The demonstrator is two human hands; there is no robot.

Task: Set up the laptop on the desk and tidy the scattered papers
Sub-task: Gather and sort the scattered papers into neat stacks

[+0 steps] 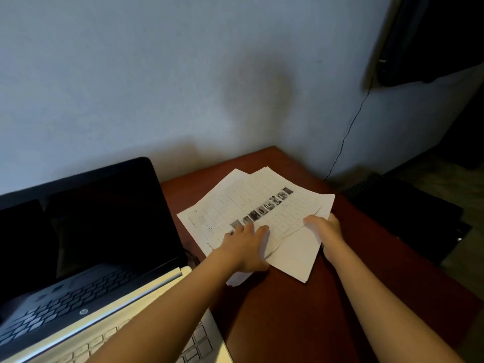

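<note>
**Gathering the loose sheets beside the open laptop**

Sliding could be the trouble here. The white printed paper sheets (258, 218) lie fanned out and crooked on the dark red wooden desk (301, 323), and their far corner sits near the back edge by the pale blue wall (157, 74). If the hands push too fast, I think a sheet could slip off there, or bend at a corner. One bottom sheet pokes out under the left wrist and could get crumpled.

The white laptop with the black screen (86, 244) stands open on the left, just beside the papers. The left arm passes right over its corner, so a careless elbow might bump it.

The left hand (245, 248) lies flat on top of the pile, fingers spread and pressing down. The right hand (326, 231) grips the right edge, thumb on top, with the other fingers tucked under the sheets. Both arms reach out straight.
</note>
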